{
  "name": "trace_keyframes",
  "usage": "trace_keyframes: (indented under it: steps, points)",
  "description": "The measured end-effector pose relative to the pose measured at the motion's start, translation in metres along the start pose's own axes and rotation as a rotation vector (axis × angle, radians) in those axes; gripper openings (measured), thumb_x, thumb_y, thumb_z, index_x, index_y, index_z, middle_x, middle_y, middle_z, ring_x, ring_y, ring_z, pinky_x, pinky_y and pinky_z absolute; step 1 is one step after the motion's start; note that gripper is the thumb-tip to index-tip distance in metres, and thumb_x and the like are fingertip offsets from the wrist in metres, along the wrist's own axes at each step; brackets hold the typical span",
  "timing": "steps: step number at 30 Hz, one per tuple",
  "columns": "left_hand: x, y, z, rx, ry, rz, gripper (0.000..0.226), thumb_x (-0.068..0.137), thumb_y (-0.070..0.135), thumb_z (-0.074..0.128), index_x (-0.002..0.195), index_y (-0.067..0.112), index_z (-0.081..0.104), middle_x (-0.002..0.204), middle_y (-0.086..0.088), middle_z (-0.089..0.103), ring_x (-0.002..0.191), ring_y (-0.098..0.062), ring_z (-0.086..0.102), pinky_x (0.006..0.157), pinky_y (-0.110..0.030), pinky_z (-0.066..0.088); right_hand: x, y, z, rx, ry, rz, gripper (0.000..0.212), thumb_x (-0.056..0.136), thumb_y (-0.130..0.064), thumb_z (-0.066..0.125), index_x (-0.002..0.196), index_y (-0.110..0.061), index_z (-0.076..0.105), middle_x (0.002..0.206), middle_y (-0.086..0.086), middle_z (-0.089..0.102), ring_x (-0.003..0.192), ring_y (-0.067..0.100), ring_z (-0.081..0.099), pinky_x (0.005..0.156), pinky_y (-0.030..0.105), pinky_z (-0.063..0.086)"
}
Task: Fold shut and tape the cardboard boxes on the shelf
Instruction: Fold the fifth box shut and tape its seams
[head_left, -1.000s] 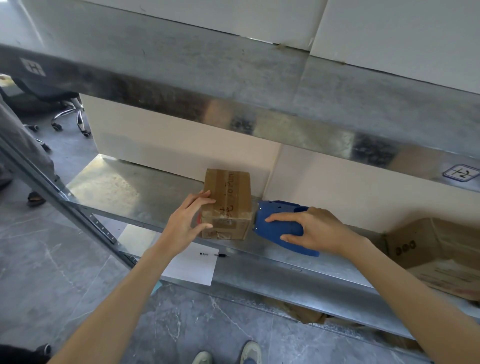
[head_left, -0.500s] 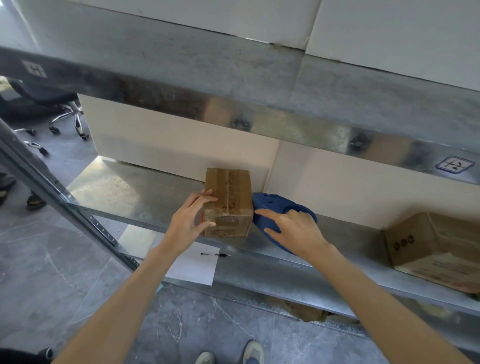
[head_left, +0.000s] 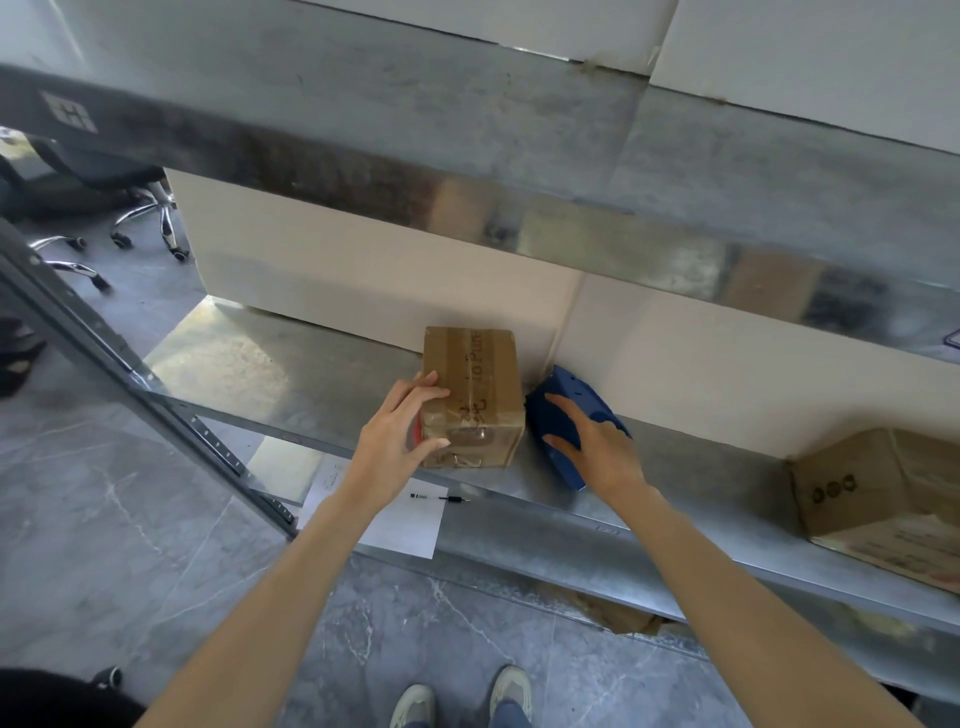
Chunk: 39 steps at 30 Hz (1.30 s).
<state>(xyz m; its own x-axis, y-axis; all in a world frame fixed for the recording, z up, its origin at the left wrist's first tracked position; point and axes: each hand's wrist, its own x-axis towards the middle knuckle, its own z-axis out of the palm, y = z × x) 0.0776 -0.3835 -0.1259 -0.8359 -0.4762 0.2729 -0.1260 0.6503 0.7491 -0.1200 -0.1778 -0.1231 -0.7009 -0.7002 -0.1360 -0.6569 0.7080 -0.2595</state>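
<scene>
A small closed cardboard box (head_left: 475, 384) with tape along its top and handwriting on it stands on the metal shelf (head_left: 291, 374), near the white back wall. My left hand (head_left: 397, 439) grips its left front corner, fingers on top and thumb on the front face. Right beside the box lies a blue tape dispenser (head_left: 563, 421), tilted against the shelf. My right hand (head_left: 597, 449) holds the dispenser, fingers spread over its blue body. A second, larger cardboard box (head_left: 878, 488) lies on its side at the far right of the same shelf.
An upper metal shelf (head_left: 467, 156) overhangs the work area. A sheet of paper (head_left: 395, 519) with a pen (head_left: 441, 499) lies at the shelf's front edge. A slanted rack post (head_left: 130, 384) stands at left, office chairs (head_left: 104, 208) behind it. My shoes (head_left: 462, 699) show on the grey floor.
My right hand has brought the blue dispenser left until it sits against the small box's right side, and turned it more upright. My left hand has stayed on the box.
</scene>
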Motion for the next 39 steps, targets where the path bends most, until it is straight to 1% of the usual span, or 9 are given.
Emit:
trace_keyframes:
  steps: [5, 8, 12, 17, 20, 23, 26, 31, 39]
  points:
    - [0.000, 0.000, 0.000, 0.004, -0.001, 0.007, 0.055, 0.081, 0.015, 0.080, 0.130, 0.026, 0.057, 0.141, 0.017, 0.043, 0.134, 0.014, 0.032, 0.103, -0.001, 0.027, 0.003, 0.006, 0.007, 0.096, -0.052, -0.036, 0.062, 0.100, -0.031, 0.052, 0.153, -0.035, 0.021, 0.063, 0.000, 0.052, 0.052, 0.018, 0.051, 0.045, 0.027, 0.037]
    - [0.000, 0.000, 0.000, -0.002, 0.004, 0.013, 0.054, 0.081, 0.015, 0.080, 0.129, 0.025, 0.057, 0.141, 0.019, 0.042, 0.134, 0.013, 0.033, 0.104, -0.002, 0.028, 0.006, 0.012, 0.002, 0.240, -0.122, -0.032, 0.075, 0.096, -0.024, 0.060, 0.152, -0.042, 0.013, 0.107, 0.016, 0.065, 0.082, 0.028, 0.064, 0.068, 0.033, 0.053]
    - [0.001, -0.001, 0.000, -0.008, 0.004, 0.011, 0.054, 0.081, 0.015, 0.080, 0.129, 0.026, 0.057, 0.141, 0.019, 0.043, 0.131, 0.014, 0.036, 0.104, -0.002, 0.029, 0.005, 0.008, -0.006, 0.358, -0.144, 0.002, 0.098, 0.089, -0.017, 0.070, 0.151, -0.049, 0.001, 0.146, 0.011, 0.046, 0.119, 0.029, 0.054, 0.091, 0.031, 0.046]
    - [0.001, 0.000, 0.000, -0.018, 0.003, 0.012, 0.054, 0.081, 0.014, 0.081, 0.128, 0.025, 0.057, 0.141, 0.018, 0.043, 0.126, 0.018, 0.037, 0.103, -0.002, 0.030, 0.000, 0.007, -0.015, 0.398, -0.090, 0.032, 0.108, 0.081, -0.025, 0.077, 0.146, -0.059, -0.002, 0.146, -0.001, 0.042, 0.115, 0.026, 0.053, 0.086, 0.030, 0.048]
    - [0.002, -0.002, -0.001, -0.006, -0.001, 0.028, 0.055, 0.080, 0.015, 0.081, 0.128, 0.025, 0.057, 0.141, 0.019, 0.042, 0.125, 0.020, 0.036, 0.100, 0.000, 0.029, -0.005, 0.012, -0.024, 0.374, -0.091, 0.047, 0.104, 0.081, -0.028, 0.077, 0.147, -0.056, 0.003, 0.112, -0.005, 0.052, 0.089, 0.020, 0.052, 0.069, 0.023, 0.045]
    - [0.002, -0.003, -0.002, 0.005, -0.001, 0.043, 0.056, 0.079, 0.015, 0.083, 0.128, 0.025, 0.058, 0.141, 0.017, 0.044, 0.125, 0.015, 0.039, 0.098, 0.001, 0.029, -0.012, 0.015, -0.040, 0.364, -0.124, 0.066, 0.102, 0.079, -0.025, 0.079, 0.151, -0.047, 0.011, 0.085, 0.005, 0.056, 0.075, 0.022, 0.056, 0.074, 0.034, 0.052]
    - [0.002, -0.003, -0.004, -0.015, -0.001, 0.049, 0.056, 0.078, 0.016, 0.083, 0.127, 0.025, 0.059, 0.140, 0.016, 0.046, 0.126, 0.006, 0.043, 0.099, 0.000, 0.030, -0.022, 0.013, -0.058, 0.339, -0.116, 0.033, 0.096, 0.080, -0.025, 0.080, 0.151, -0.042, 0.018, 0.107, 0.012, 0.061, 0.098, 0.025, 0.060, 0.087, 0.035, 0.051]
    - [0.002, -0.001, -0.006, -0.046, -0.013, 0.045, 0.056, 0.078, 0.021, 0.084, 0.128, 0.025, 0.059, 0.139, 0.015, 0.047, 0.127, 0.000, 0.046, 0.101, -0.003, 0.030, -0.028, -0.006, -0.070, 0.257, -0.030, -0.116, 0.084, 0.085, -0.033, 0.075, 0.151, -0.035, 0.023, 0.138, 0.003, 0.048, 0.125, 0.021, 0.047, 0.101, 0.039, 0.044]
    - [0.003, 0.003, -0.011, -0.106, -0.024, 0.038, 0.057, 0.073, 0.032, 0.085, 0.125, 0.021, 0.064, 0.137, 0.012, 0.051, 0.130, 0.004, 0.044, 0.106, -0.006, 0.030, -0.018, -0.056, -0.048, 0.176, 0.096, -0.436, 0.078, 0.082, -0.043, 0.074, 0.149, -0.029, 0.037, 0.153, -0.008, 0.036, 0.140, 0.012, 0.031, 0.114, 0.030, 0.030]
